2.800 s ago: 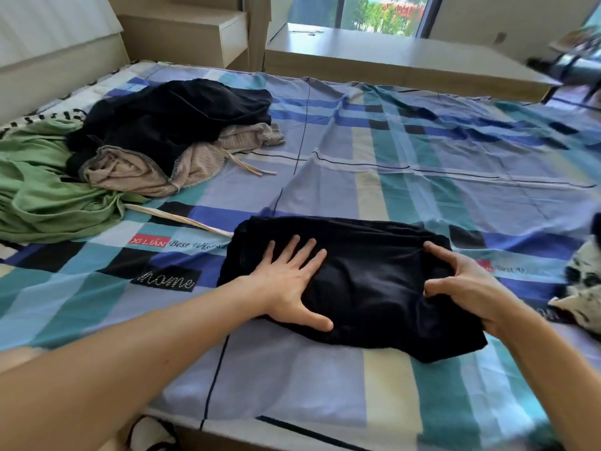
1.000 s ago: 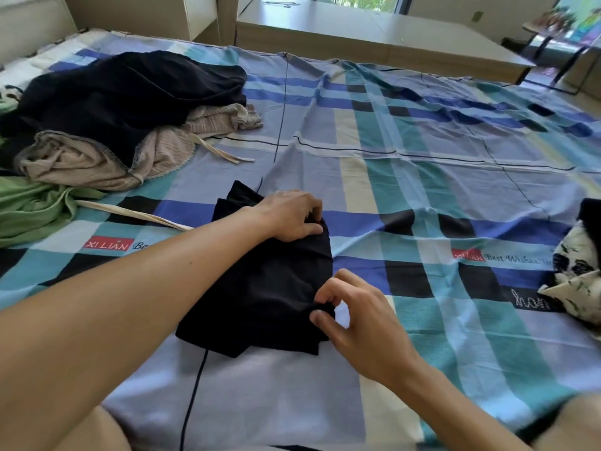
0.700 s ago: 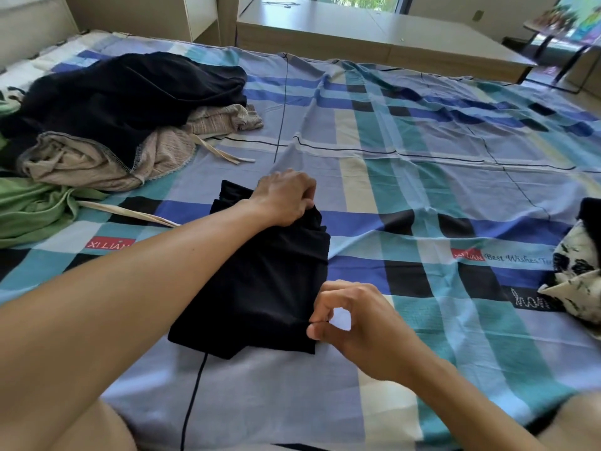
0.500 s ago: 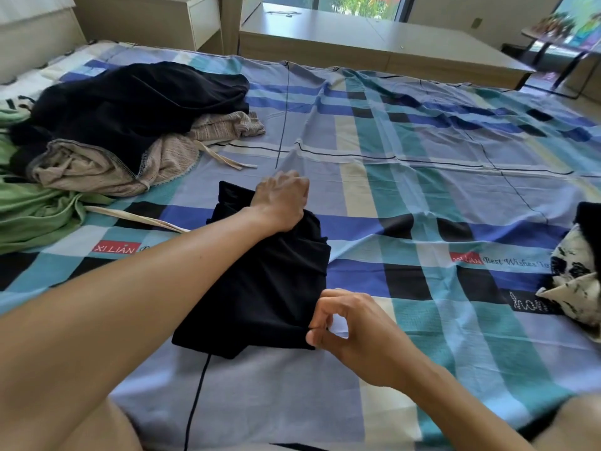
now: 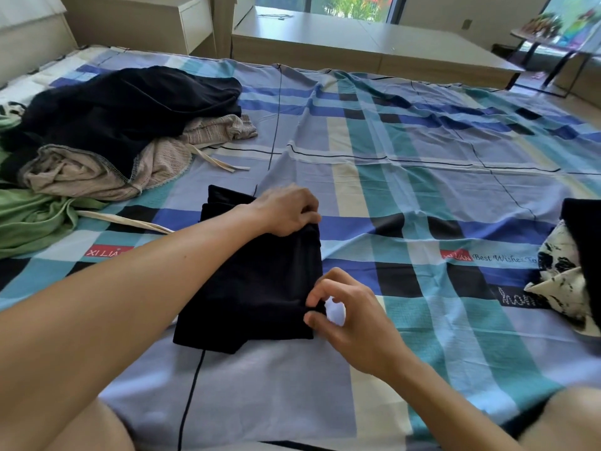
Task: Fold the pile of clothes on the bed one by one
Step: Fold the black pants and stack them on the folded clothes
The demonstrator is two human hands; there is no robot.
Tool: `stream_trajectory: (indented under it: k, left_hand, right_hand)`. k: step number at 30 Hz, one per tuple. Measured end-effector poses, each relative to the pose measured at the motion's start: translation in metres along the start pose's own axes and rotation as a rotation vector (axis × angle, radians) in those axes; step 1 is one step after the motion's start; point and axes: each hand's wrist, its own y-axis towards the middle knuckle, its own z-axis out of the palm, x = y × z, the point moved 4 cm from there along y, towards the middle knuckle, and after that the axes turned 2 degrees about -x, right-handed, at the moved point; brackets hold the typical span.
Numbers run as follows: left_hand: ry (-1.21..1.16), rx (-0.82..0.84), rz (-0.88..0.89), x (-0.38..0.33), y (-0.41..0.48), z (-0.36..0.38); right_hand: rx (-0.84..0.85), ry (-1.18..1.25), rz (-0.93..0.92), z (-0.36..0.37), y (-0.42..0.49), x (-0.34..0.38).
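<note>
A folded black garment [image 5: 253, 288] lies on the checked bed sheet [image 5: 422, 177] near the front edge. My left hand [image 5: 286, 209] grips its far right corner with the fingers curled into the cloth. My right hand [image 5: 351, 314] pinches its near right corner between thumb and fingertips. The unfolded pile sits at the far left: a black garment [image 5: 123, 105] on top, a beige one [image 5: 97, 170] under it and a green one [image 5: 29, 216] at the left edge.
A black-and-white patterned cloth [image 5: 566, 275] with a dark piece on it lies at the right edge of the bed. A low wooden platform [image 5: 357, 43] and a bedside cabinet [image 5: 162, 24] stand beyond the bed. My knees show at the bottom.
The black garment went from a wide rectangle to a narrower fold. Both hands moved from pressing it flat to gripping its right corners. In the last half second they hardly shifted.
</note>
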Motion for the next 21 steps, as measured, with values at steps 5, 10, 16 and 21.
stream_trajectory:
  k: [5, 10, 16, 21]
  left_hand:
    - [0.033, -0.150, -0.126, 0.009, 0.004, -0.008]
    - [0.092, -0.204, -0.233, 0.021, 0.003, -0.015]
    - [0.184, -0.264, -0.287, 0.014, 0.001, -0.022]
    - [0.064, -0.007, -0.258, 0.013, 0.003, -0.010]
  right_hand:
    - [-0.016, -0.016, -0.070, 0.000, 0.004, 0.002]
    - [0.180, 0.084, -0.057, -0.002, 0.005, 0.009]
    - [0.174, 0.108, -0.043, -0.014, 0.005, 0.008]
    - [0.082, -0.055, -0.069, 0.002, 0.001, -0.001]
